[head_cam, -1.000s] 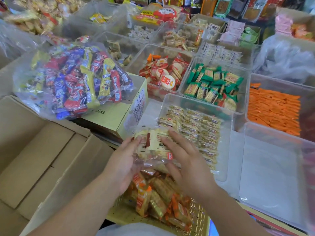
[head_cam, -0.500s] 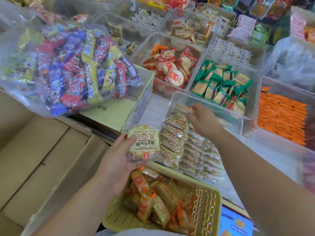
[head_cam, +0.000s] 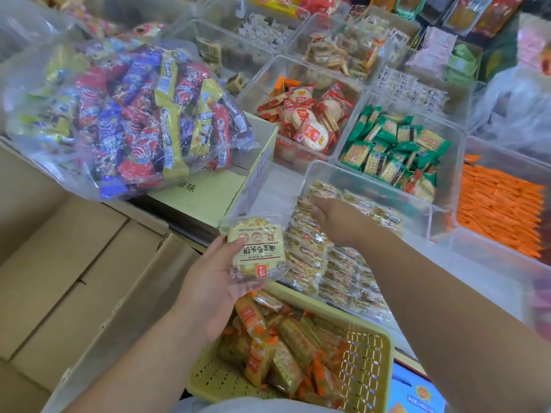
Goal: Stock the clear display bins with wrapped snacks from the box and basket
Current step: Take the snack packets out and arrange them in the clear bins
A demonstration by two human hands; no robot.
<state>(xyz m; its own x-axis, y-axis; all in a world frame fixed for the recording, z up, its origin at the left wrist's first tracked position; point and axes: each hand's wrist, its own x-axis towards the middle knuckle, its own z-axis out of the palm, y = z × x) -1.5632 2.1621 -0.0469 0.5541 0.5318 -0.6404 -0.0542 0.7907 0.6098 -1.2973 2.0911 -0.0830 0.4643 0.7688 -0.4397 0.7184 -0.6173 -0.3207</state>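
While the thumb of the left hand (head_cam: 213,284) presses on the printed face of the wrapped cracker packet (head_cam: 258,248), the other fingers lie beneath it, mostly hidden; the packet is pinched between thumb and underside fingers. The packet is a round, pale cracker sealed in clear, crinkled film with a cream label and a small red mark at its near end. Its face is turned up toward the camera. Its long axis runs from the person outward, tilted slightly, and the print reads upside down from this view. It is held above the far rim of the basket (head_cam: 368,347), just left of the clear bin (head_cam: 372,181).

The right hand (head_cam: 338,219) reaches into that bin, its fingers bent down close together onto the rows of matching packets (head_cam: 307,254). The fingertips are hidden, so whether they grip a packet cannot be determined.

The basket is yellow perforated plastic and holds orange-edged snack packs (head_cam: 283,356). The bin is rigid and transparent with rounded corners. To the left stand a brown cardboard box (head_cam: 74,263) and a glossy clear bag of mixed candy (head_cam: 134,114).
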